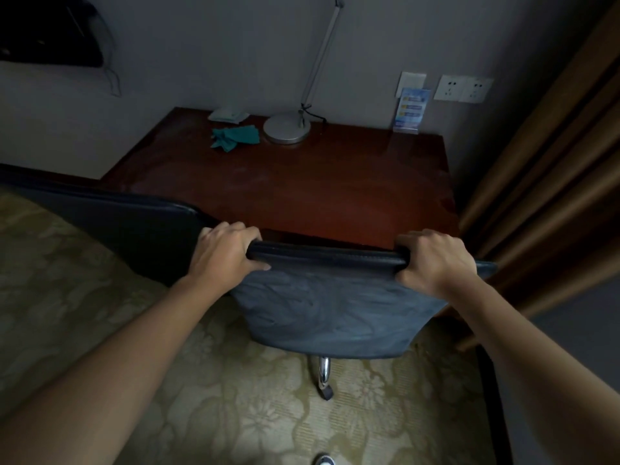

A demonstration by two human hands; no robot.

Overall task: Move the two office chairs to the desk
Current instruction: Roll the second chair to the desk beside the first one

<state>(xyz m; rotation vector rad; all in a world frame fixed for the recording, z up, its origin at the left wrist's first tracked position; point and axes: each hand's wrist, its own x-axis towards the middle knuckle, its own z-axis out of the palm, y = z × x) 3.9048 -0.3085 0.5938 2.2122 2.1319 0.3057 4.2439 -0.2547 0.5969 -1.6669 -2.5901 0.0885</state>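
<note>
A dark blue office chair stands right in front of me, its backrest against the near edge of the reddish-brown desk. My left hand grips the top left of the backrest. My right hand grips the top right. A chrome leg and caster show below the backrest; the seat is hidden. A second dark blue chair stands to the left, its backrest beside the desk's left corner and touching the first chair.
On the desk sit a lamp with a round base, a teal cloth, a tissue pack and a blue card stand. Brown curtains hang close on the right. Wall sockets are behind. The carpet is floral.
</note>
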